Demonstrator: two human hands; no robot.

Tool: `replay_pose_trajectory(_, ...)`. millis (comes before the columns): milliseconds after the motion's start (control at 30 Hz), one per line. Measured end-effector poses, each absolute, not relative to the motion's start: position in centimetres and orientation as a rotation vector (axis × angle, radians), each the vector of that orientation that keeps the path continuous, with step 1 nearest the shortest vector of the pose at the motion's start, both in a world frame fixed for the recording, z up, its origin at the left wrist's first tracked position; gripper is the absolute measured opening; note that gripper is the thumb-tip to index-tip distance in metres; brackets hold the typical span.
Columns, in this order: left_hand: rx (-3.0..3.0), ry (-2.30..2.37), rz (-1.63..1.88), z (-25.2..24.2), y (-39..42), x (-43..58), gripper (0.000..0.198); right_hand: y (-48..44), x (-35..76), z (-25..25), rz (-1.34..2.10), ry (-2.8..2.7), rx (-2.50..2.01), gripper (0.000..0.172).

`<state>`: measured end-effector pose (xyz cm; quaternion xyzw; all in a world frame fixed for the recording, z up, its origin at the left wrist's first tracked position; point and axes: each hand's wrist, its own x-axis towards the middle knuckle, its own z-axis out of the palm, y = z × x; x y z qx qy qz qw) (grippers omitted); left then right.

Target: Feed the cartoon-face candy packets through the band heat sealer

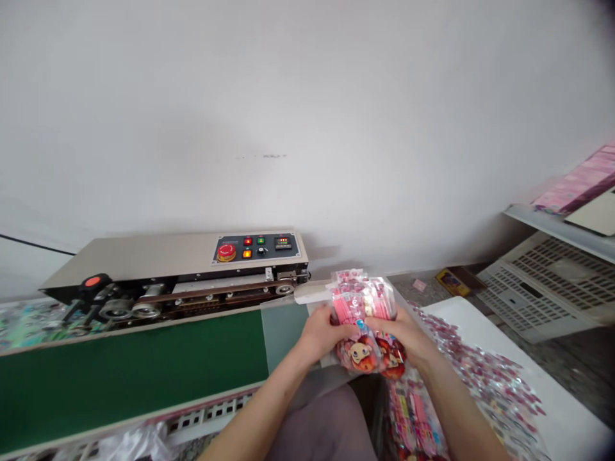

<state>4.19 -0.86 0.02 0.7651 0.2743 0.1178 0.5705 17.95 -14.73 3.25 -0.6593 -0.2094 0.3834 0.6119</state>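
Both my hands hold a bunch of clear plastic packets [358,314] with pink contents and a cartoon face, upright in front of me. My left hand [327,333] is closed on the left side of the bunch, its thumb across the front. From the right, my right hand [406,330] grips the same bunch, thumb also in front; the fingers behind are hidden. Below my right forearm, more pink packets [416,416] are piled. Left of my hands runs the green conveyor belt [144,365] of a band sealing machine [144,256].
The machine's control panel [257,248] has lit buttons and a red emergency stop knob [225,251]. Many small packets [471,365] lie spread on a white table [552,384] at right. Beyond stand grey plastic crates [542,275] and pink boxes [576,182]. A white wall rises behind.
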Motion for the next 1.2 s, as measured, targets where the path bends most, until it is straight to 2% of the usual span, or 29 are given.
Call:
replay_pose_trajectory(100,1.898,0.665,0.146,0.7,-0.2,5.9,0.032,-14.9,19.5,3.6,0.902,-0.459,-1.557,0.058)
replay_pose_trajectory(233,2.006,0.790,0.172,1.1,0.0,5.5,0.030,-14.1,21.1,3.0,0.783,-0.618,-1.746,0.055)
replay_pose_trajectory(300,2.040,0.850,0.211,1.1,-0.2,4.6,0.043,-13.7,21.9,2.3,0.621,-0.774,-1.911,0.058)
replay_pose_trajectory(400,2.092,0.927,0.257,1.2,-0.3,3.2,0.073,-13.5,22.5,1.1,0.304,-0.936,-2.152,0.079)
replay_pose_trajectory(467,2.150,0.954,0.265,1.1,-0.1,2.5,0.082,-13.8,22.3,0.4,0.111,-1.002,-2.312,0.088)
replay_pose_trajectory(567,2.185,0.910,0.309,0.4,0.6,1.8,0.080,-14.3,20.8,0.5,-0.130,-1.155,-2.442,0.074)
replay_pose_trajectory(700,1.885,0.776,0.532,-1.4,1.1,1.5,0.079,-13.5,18.6,2.2,-0.322,-1.407,-2.306,0.046)
replay_pose_trajectory(767,1.585,0.716,0.641,-2.3,1.1,1.6,0.072,-12.3,18.0,3.0,-0.287,-1.450,-2.215,0.041)
replay_pose_trajectory(900,1.255,0.624,0.650,-3.1,1.1,1.8,0.030,-8.9,17.7,3.5,-0.044,-1.384,-2.061,0.036)
replay_pose_trajectory(1067,1.134,0.535,0.615,-1.6,1.2,0.8,0.037,-6.2,17.1,4.6,0.400,-1.272,-1.835,0.022)
replay_pose_trajectory(1200,1.099,0.425,0.554,0.3,1.4,-0.1,0.038,-6.0,16.1,6.4,0.495,-1.286,-1.740,0.018)
